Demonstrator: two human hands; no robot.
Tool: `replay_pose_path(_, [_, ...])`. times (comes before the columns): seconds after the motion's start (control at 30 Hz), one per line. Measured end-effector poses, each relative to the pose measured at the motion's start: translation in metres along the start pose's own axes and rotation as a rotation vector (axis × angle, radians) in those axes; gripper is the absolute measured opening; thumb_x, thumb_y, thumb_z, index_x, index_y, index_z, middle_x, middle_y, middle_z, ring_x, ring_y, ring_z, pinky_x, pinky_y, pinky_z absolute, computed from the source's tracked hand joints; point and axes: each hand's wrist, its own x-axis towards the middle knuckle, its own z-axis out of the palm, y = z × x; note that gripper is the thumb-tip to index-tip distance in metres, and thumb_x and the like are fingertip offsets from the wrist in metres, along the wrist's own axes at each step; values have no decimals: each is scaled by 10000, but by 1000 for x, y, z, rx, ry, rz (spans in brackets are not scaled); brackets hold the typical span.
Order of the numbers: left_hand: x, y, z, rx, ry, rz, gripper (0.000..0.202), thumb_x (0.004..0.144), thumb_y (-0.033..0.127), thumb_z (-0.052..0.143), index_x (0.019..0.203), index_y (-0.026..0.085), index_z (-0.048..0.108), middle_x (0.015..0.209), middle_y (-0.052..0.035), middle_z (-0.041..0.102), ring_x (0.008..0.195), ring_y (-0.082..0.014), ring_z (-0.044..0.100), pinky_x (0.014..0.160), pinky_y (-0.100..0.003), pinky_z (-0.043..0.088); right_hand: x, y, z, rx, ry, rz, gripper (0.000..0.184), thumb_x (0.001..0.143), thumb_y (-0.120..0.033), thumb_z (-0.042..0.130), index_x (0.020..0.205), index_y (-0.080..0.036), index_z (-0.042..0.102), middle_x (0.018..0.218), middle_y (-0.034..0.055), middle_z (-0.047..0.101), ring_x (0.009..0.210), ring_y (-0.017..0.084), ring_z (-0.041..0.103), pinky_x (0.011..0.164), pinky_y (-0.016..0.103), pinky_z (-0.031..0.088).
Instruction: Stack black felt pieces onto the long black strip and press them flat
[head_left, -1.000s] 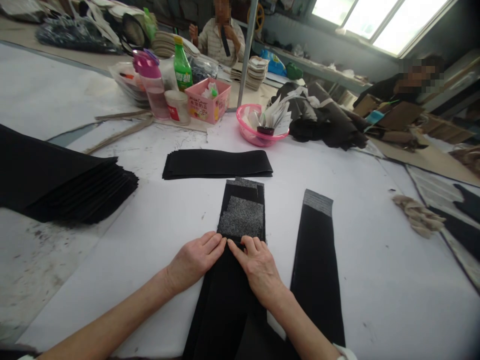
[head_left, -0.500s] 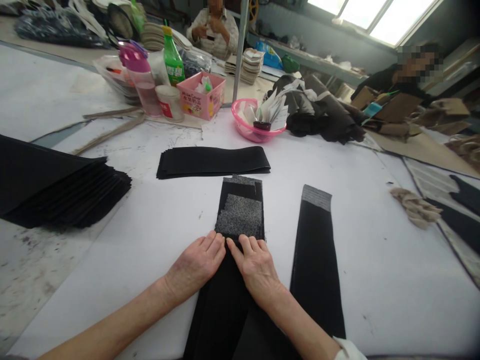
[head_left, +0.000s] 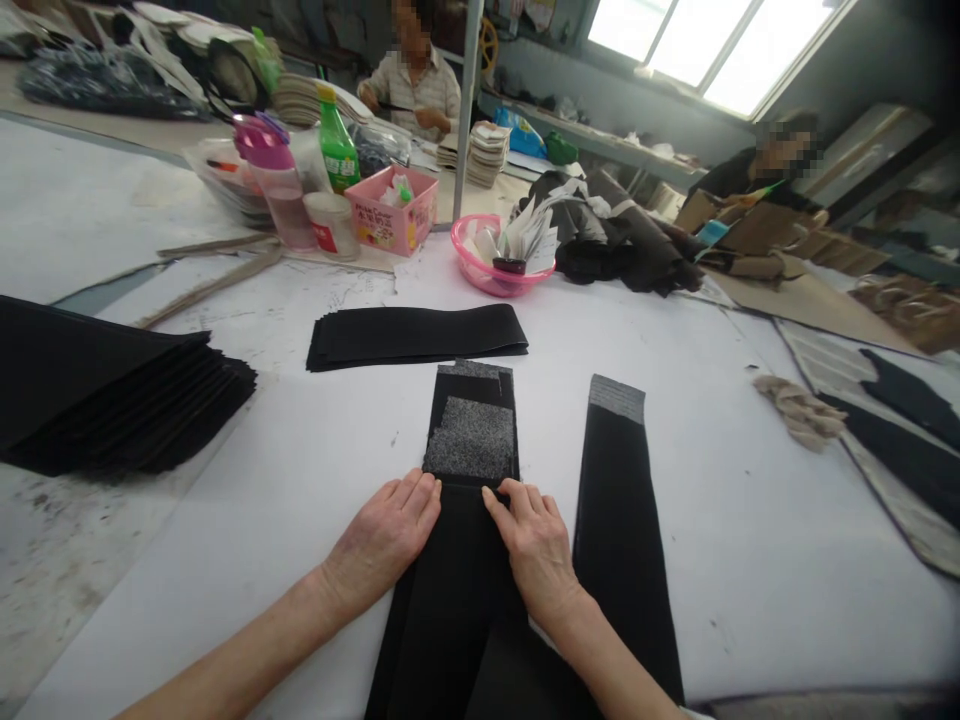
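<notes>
Long black fabric strips lie stacked in front of me, running away from my body. Speckled grey patches show at their far end, just beyond a crosswise edge. My left hand is closed on the left end of that edge, thumb and fingers pressed together. On the edge's right end, my right hand pinches the top strip with its fingers bent. To the right lies another black strip pile with a grey-striped far end. Beyond my hands, a short black stack lies crosswise.
A thick pile of black sheets lies at the left. Farther back are a pink basket, a pink box, a green bottle and a metal pole. A crumpled cloth lies right. Two people sit across the table.
My hands have moved apart along the strip's edge, the right one sliding to the right. The view has shifted slightly. The person at the back has lowered a hand.
</notes>
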Motion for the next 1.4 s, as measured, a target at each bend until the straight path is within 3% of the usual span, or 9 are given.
replay_pose_path(0.27, [-7, -1, 6, -67, 14, -28, 353, 856, 19, 450, 1180, 103, 562, 1160, -166, 596, 1085, -275, 579, 902, -413, 519, 29, -3, -17, 148, 18, 90, 79, 886, -246, 638, 960, -249, 664, 905, 29, 627, 872, 196, 541, 732, 329, 395])
replay_pose_path(0.47, [-12, -7, 8, -304, 60, -123, 318, 890, 66, 454, 1174, 148, 571, 1143, -121, 583, 1091, -240, 549, 925, -410, 509, 50, -6, -10, 276, -106, 201, 119, 786, -266, 747, 779, -216, 639, 786, -15, 631, 752, 166, 581, 667, 275, 397])
replay_pose_path(0.67, [7, -13, -11, -644, 119, -344, 261, 910, 236, 513, 1157, 196, 588, 1031, -81, 579, 983, -200, 540, 852, -366, 504, 49, -3, -13, 559, -119, 242, 134, 755, -222, 759, 694, -205, 641, 707, -53, 621, 646, 106, 562, 575, 205, 372])
replay_pose_path(0.77, [20, -10, -21, -826, 58, -320, 160, 914, 277, 522, 974, 200, 649, 924, -46, 597, 897, -169, 550, 788, -310, 491, 46, -8, -23, 626, -49, 193, 134, 760, -191, 749, 683, -199, 640, 708, -50, 612, 660, 105, 560, 592, 202, 380])
replay_pose_path(0.87, [29, -7, -36, -983, -30, -287, 188, 940, 240, 466, 858, 191, 628, 819, -16, 592, 784, -134, 538, 708, -263, 457, 43, -12, -38, 666, -30, 166, 135, 785, -205, 730, 681, -197, 644, 703, -47, 615, 656, 103, 559, 604, 202, 379])
replay_pose_path(1.1, [30, -14, -74, -952, -89, -221, 188, 945, 239, 452, 814, 181, 573, 801, -13, 564, 762, -128, 507, 691, -261, 396, 28, 0, -77, 739, -180, 158, 175, 791, -301, 732, 679, -195, 649, 577, -65, 560, 550, 85, 488, 535, 196, 332])
replay_pose_path(1.27, [27, -17, -78, -976, -121, -220, 197, 951, 251, 440, 806, 182, 554, 786, -4, 549, 734, -117, 496, 675, -245, 384, 15, 9, -89, 800, -205, 180, 133, 803, -223, 710, 689, -186, 651, 568, -68, 530, 535, 76, 448, 516, 189, 321])
replay_pose_path(1.4, [24, -17, -76, -992, -155, -257, 199, 950, 279, 443, 812, 184, 549, 786, 1, 553, 715, -113, 499, 672, -245, 383, 7, 12, -90, 787, -159, 227, 176, 791, -270, 729, 665, -178, 648, 563, -63, 535, 532, 76, 442, 515, 192, 322])
